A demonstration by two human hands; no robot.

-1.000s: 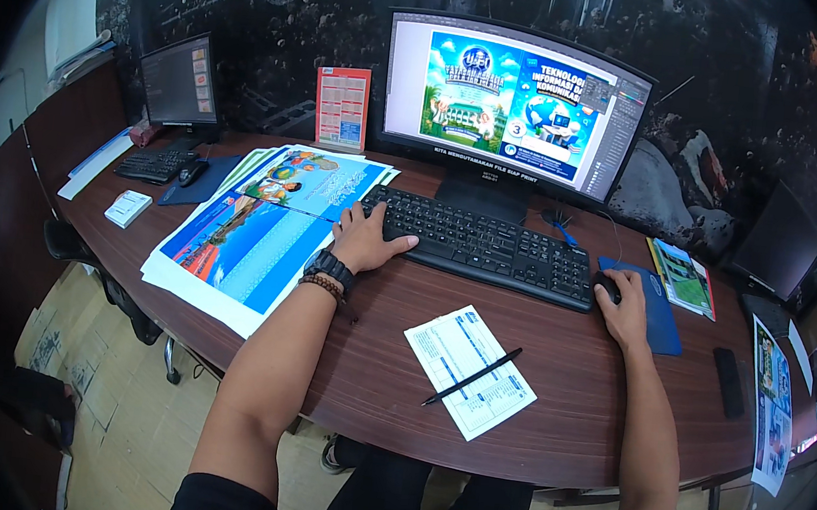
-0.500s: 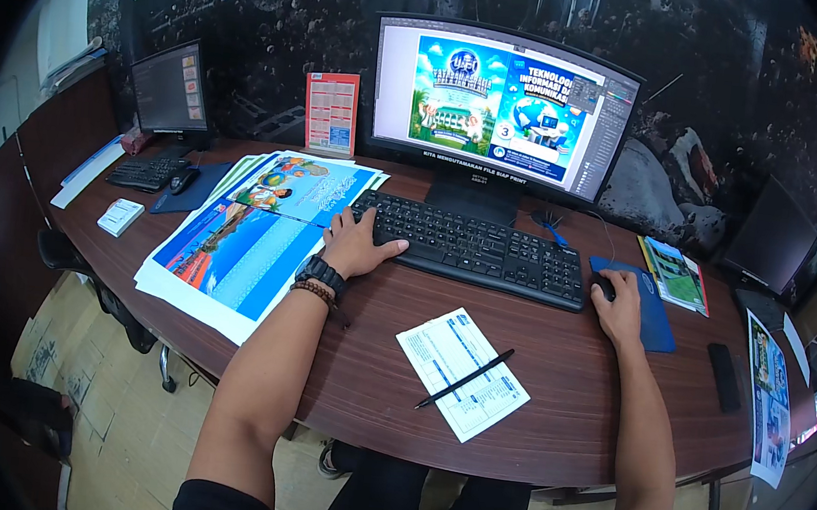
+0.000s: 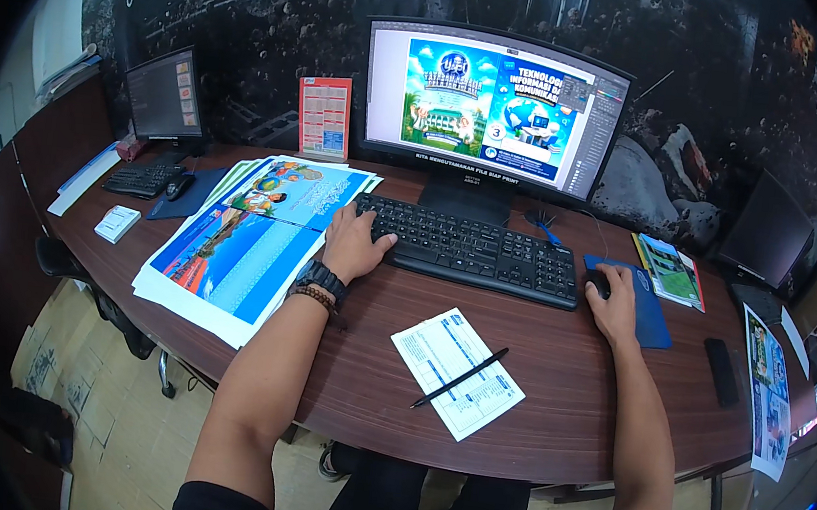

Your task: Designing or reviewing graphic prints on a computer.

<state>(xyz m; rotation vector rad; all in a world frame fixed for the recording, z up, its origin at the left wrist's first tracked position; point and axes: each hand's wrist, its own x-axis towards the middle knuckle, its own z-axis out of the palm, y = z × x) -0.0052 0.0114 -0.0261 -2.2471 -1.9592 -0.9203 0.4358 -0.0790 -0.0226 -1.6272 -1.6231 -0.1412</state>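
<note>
left fingers (image 3: 367,218): spread at keyboard (image 3: 473,248) | right fingers (image 3: 611,273): curled over mouse (image 3: 601,285)

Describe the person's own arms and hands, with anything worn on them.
The left hand and right hand are ungloved. A chunky black wristwatch circles the left wrist, with a brown beaded bracelet just behind it, toward the elbow. The right wrist shows nothing worn. Short black sleeves end above the elbows.

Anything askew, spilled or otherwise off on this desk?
Nothing spilled or visibly damaged. Slightly untidy: at far right, a printed sheet seems to overhang the desk; left of the keyboard, the stacked prints aren't squared up; the paper form lies askew with a pen across it.
</note>
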